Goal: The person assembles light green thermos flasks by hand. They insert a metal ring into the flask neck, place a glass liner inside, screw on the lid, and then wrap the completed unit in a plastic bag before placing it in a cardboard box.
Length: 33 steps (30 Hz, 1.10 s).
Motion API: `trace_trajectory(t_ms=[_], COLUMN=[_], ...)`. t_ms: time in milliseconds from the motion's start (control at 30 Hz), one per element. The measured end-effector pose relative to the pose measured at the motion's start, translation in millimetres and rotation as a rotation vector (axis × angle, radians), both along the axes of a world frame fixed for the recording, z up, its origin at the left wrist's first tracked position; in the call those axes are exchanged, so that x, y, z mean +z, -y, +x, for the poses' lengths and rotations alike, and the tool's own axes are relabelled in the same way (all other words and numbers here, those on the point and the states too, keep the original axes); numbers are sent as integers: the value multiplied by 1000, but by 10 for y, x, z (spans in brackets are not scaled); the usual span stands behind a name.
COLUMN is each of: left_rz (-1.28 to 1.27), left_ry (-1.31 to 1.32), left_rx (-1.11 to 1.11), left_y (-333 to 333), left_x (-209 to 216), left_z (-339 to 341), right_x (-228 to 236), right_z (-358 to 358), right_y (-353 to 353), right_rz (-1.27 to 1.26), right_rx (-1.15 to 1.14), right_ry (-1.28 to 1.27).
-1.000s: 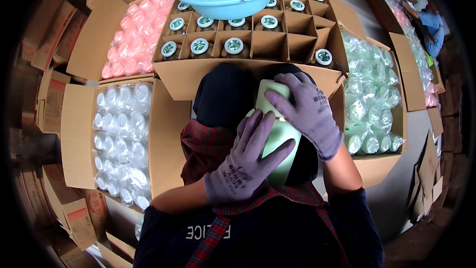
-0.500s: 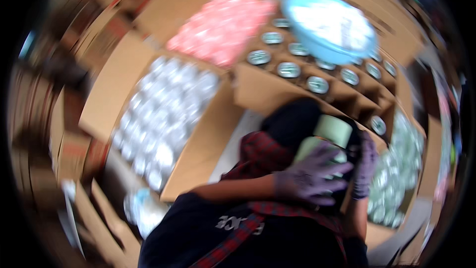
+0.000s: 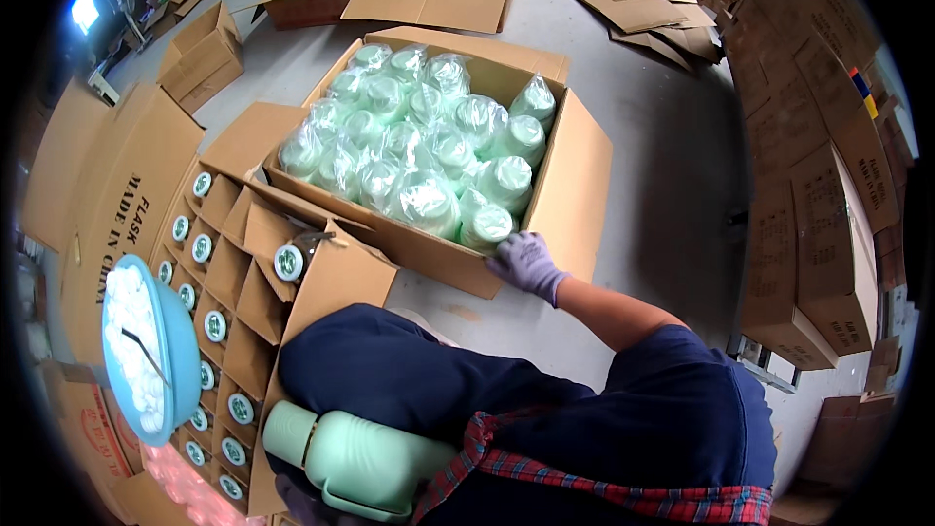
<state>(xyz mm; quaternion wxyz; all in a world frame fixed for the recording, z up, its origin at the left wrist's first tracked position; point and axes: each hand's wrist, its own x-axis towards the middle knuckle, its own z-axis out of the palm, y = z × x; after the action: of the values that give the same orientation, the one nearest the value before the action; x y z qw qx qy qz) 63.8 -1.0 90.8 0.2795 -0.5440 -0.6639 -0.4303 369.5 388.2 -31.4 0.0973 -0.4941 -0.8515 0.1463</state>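
Brown cardboard forms the open carton (image 3: 581, 190) close to centre toward twelve o'clock, packed with pale-green vessels (image 3: 427, 205) in clear plastic bags. The step in hand looks like a reach to this carton, and the next move seems to call for a sure hold on one slippery bag, clear of its neighbours. Toward nine o'clock, a partitioned carton (image 3: 336, 297) holds round-topped bottles (image 3: 289, 262) in its cells. Overlapping it in view at eight o'clock, a light-blue basin (image 3: 181, 346) holds heaped small white pieces (image 3: 130, 331). At seven o'clock, a pale-green flask (image 3: 375, 453) lies against the lap, its cap (image 3: 289, 435) toward the partitioned carton. The gloved right hand (image 3: 528, 263), just off centre toward four, bends its fingers at the open carton's near corner; whether they grip anything, I cannot tell. Apparently beneath the flask, the left hand (image 3: 307, 504) is mostly hidden, its hold unclear.
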Motion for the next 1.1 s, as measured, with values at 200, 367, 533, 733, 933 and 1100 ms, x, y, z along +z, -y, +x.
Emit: trace_trajectory(t_ms=[200, 367, 533, 733, 933, 1100], left_rz=[-90, -253, -268, -279, -467, 8], left_ry=[328, 562, 676, 594, 610, 984], left_rx=[682, 679, 679, 739, -69, -24], left_y=[314, 578, 630, 801, -859, -1279], left_x=[215, 591, 490, 825, 1110, 1556], left_z=[13, -129, -383, -249, -567, -1012], right_x=[11, -94, -254, 1321, 2716, 2921], right_z=[-202, -729, -775, -2212, -3524, -3811], right_y=[-795, -2413, -3140, -972, 329, 16], right_rz=[298, 606, 448, -107, 352, -475], right_rx=[30, -375, -398, 704, 1101, 915], right_ry=[-221, 249, 230, -446, -1188, -1205])
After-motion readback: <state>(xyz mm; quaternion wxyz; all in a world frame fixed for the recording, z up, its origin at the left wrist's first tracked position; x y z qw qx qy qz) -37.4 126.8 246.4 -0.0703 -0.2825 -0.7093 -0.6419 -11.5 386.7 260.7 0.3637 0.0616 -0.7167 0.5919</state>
